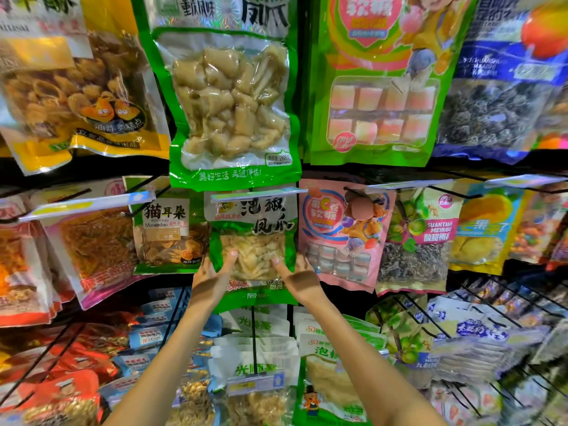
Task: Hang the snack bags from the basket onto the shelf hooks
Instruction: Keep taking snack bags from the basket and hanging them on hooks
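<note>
At mid row, L hand (212, 279) & R hand (300, 279) hold green snack bag (252, 232).

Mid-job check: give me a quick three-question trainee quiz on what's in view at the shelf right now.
1. True or false: only one hand touches the green chicken-feet bag in the middle row.
2. Which bag is directly to that bag's right? A) pink candy bag B) red noodle bag C) blue biscuit bag
3. Fill in: the larger bag directly above it is mainly ____.
Key: 1 false, the left hand and right hand both grip its lower part. 2 A. 3 green.
</note>
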A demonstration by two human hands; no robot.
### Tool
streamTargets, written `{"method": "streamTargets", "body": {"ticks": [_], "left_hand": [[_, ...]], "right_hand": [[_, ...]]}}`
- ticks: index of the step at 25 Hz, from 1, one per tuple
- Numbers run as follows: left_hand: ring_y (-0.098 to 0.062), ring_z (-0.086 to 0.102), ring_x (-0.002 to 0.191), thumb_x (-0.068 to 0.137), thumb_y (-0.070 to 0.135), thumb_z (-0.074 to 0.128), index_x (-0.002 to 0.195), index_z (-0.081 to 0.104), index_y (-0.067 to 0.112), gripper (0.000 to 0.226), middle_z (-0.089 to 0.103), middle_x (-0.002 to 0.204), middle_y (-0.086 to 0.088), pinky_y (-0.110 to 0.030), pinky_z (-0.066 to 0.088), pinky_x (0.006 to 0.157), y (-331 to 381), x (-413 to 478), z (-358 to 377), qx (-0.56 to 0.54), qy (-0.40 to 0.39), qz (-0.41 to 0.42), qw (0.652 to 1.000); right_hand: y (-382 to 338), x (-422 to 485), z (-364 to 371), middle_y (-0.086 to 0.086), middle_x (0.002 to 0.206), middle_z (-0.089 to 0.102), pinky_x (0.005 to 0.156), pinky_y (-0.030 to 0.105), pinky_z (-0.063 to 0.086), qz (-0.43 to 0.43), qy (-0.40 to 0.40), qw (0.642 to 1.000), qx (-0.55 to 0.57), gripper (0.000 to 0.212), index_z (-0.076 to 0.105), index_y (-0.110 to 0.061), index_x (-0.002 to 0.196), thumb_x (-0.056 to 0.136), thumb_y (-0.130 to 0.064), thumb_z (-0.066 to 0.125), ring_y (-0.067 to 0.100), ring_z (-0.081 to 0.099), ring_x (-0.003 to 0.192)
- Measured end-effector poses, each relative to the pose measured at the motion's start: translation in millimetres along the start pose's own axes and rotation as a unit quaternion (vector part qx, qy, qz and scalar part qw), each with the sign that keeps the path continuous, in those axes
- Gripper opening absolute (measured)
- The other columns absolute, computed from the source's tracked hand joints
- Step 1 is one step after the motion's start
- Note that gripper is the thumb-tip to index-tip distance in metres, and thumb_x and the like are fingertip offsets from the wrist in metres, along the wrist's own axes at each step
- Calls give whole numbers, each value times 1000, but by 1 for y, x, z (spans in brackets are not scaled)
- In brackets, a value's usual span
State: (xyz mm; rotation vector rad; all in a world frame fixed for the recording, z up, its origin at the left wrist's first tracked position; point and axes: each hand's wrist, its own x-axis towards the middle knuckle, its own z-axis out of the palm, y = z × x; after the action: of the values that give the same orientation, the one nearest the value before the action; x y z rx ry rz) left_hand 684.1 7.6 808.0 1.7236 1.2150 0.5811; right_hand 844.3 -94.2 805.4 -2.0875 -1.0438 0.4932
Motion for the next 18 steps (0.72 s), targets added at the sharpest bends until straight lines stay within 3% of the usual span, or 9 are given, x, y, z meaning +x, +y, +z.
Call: {"method": "streamTargets", "body": {"ticks": [2, 4, 6, 9, 12, 15, 18], "left_hand": [[-15, 4, 151, 59, 99, 32, 157, 7, 26, 125, 2, 164, -2, -39, 5, 123, 5, -3, -3, -11, -30, 1, 999], [-21, 12, 150, 70, 89, 41, 156, 12, 22, 113, 9, 164, -9, -38, 10, 122, 11, -12, -6, -47, -31, 12, 998], [-22, 9, 151, 89, 72, 38, 156, 10, 11, 95, 8, 164, -10, -34, 11, 121, 11, -17, -8, 72, 10, 29, 997], [-27, 7, 150, 93, 68, 30, 157, 5, 13, 87, 2, 164, -7, -42, 17, 118, 10, -26, -16, 305, 66, 49, 949], [-35, 30, 140, 97, 57, 36, 152, 24, 16, 70, 28, 156, -11, -49, 32, 109, 9, -47, -19, 471, 127, 54, 871], [-34, 47, 123, 96, 52, 43, 136, 44, 15, 55, 50, 133, -10, -50, 40, 100, 8, -70, -12, 526, 174, 93, 827], [-35, 53, 119, 96, 50, 45, 135, 45, 14, 53, 59, 123, -12, -48, 44, 95, 18, -89, 2, 547, 167, 113, 812]], "right_hand": [[1, 0, -5, 11, 163, 13, 119, 30, 16, -5, -13, 1000, -25, 91, 11, -5, 155, 94, -68, 35, 24, 13, 150], [2, -3, -11, 11, 163, 13, 119, 29, 15, -10, -25, 998, -53, 89, 11, -4, 155, 96, -65, 36, 24, 13, 151], [7, -7, -20, 14, 158, 24, 117, 30, 19, -28, -28, 995, -95, 80, 19, -2, 153, 98, -57, 40, 28, 20, 148], [23, -14, -35, 13, 140, 40, 109, 38, 37, -65, -13, 985, -159, 63, 38, -6, 141, 94, -47, 52, 33, 38, 134], [31, -27, -59, 10, 149, 30, 110, 45, 36, -86, -33, 964, -249, 61, 42, -10, 142, 94, -48, 51, 33, 31, 139], [37, -41, -83, 14, 154, 22, 114, 50, 29, -107, -22, 944, -312, 62, 40, -11, 145, 96, -47, 51, 37, 20, 142], [44, -59, -101, 16, 157, 21, 112, 54, 30, -136, 11, 934, -330, 68, 34, -10, 147, 93, -45, 56, 38, 19, 144]]}}
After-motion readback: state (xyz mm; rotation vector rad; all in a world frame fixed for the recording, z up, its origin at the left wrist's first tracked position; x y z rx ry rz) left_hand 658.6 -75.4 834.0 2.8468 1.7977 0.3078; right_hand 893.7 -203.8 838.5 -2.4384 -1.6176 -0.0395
